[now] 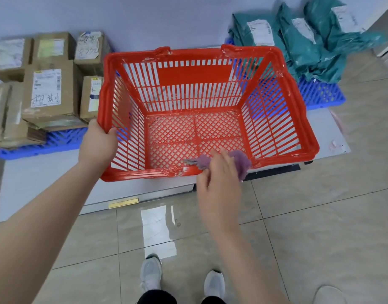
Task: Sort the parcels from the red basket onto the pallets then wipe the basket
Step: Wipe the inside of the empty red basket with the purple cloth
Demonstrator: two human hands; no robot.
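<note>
Red basket [195, 74] sits on the grey platform [46, 178], toward its near edge, between two blue pallets. Left hand [97, 145] grips the basket's near-left corner rim. Right hand [219, 185] is clamped on a purple cloth [241, 160] at the near rim, right of centre. Cardboard boxes [48, 91] are stacked on the left pallet [44, 148], partly hidden by the basket's left wall. Teal mailer bags [309, 47] lie on the right pallet [320, 95], which shows through the slats. Pale shoes [151, 273] stand on the tiled floor.

Glossy beige floor tiles [298, 227] reflect a bright light below a pale, perhaps bluish wall [144, 16].
</note>
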